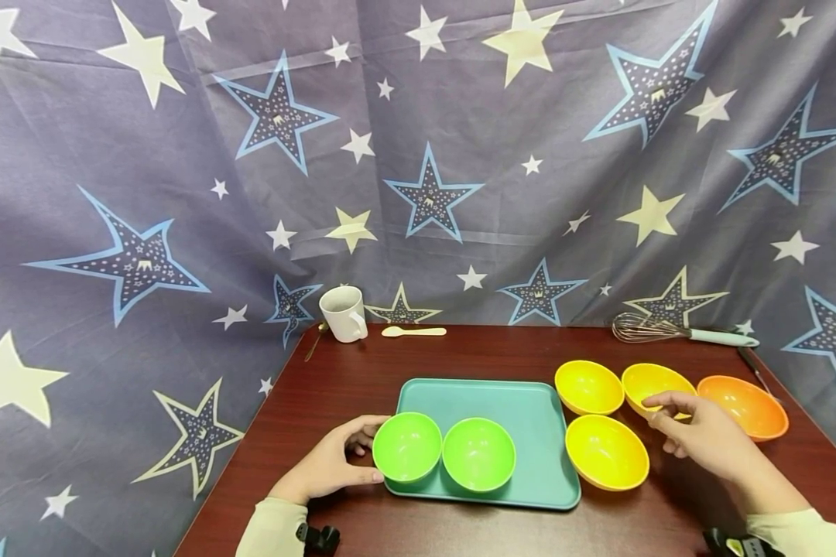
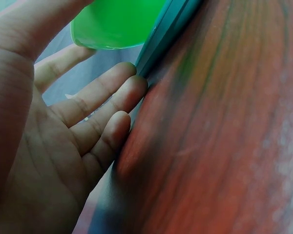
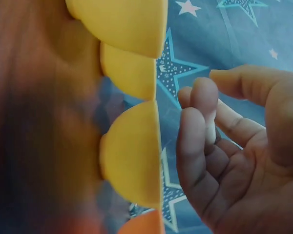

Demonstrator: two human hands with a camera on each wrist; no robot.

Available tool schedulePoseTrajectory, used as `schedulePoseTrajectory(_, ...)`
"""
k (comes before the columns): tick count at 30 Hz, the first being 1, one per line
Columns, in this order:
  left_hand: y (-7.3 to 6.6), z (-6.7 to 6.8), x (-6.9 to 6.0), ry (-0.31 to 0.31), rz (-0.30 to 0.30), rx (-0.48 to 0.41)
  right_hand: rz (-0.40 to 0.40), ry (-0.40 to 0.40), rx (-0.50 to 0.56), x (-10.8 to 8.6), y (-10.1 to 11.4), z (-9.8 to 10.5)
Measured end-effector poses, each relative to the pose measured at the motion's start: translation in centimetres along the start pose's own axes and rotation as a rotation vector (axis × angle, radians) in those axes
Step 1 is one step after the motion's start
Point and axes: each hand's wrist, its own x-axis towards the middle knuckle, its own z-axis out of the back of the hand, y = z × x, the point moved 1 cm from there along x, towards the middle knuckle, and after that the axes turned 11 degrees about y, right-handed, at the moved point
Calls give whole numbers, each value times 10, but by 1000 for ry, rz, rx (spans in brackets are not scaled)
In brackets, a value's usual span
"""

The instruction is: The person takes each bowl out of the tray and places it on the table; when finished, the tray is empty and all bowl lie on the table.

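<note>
1. Pale sleeves (image 1: 273,530) fill the foreground, nearest the camera, as two bare hands extend over a dark red table (image 1: 501,352).

2. The left hand (image 1: 334,460) flanks the left green bowl (image 1: 407,447), upright on the near left part of a teal tray (image 1: 536,433). Thumb lies at the bowl's near side and forefinger toward the far side, fingers spread; how firmly they press, if at all, cannot be told.

3. The right hand (image 1: 707,433), fingers loosely bent and holding nothing, hovers by the rear-right yellow bowl (image 1: 658,379), apart from it in the right wrist view.

4. Smooth and glossy, the bowls look like plastic: probably light, stiff, hard to break and a little slippery under dry fingertips.

5. For the left green bowl, the surest hold is likely thumb and fingers opposed just under the rim; lower, the wall curves inward and fingertips could slide. A one-sided push may tip it or nudge the right green bowl (image 1: 479,455) close beside it.

6. The rear-right yellow bowl, with the orange bowl (image 1: 741,406) close on its right, probably suits a rim pinch, thumb inside.
</note>
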Motion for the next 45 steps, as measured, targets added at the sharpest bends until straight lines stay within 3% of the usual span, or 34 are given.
schedulePoseTrajectory(6, 0, 1, -1, -1, -3, -3, 36, -21, -62, 9, 22, 2)
schedulePoseTrajectory(12, 2, 0, 0, 0, 21, -12, 146, 4, -19, 20, 49, -9)
schedulePoseTrajectory(19, 3, 0, 0, -2, -11, -6, 182, 45, 24, 31, 70, -25)
schedulePoseTrajectory(31, 2, 0, 0, -2, -5, -4, 249, 148, 181, 48, 87, -55)
schedulePoseTrajectory(45, 1, 1, 0, 2, 14, -11, 238, 225, 186, 60, 100, -92)
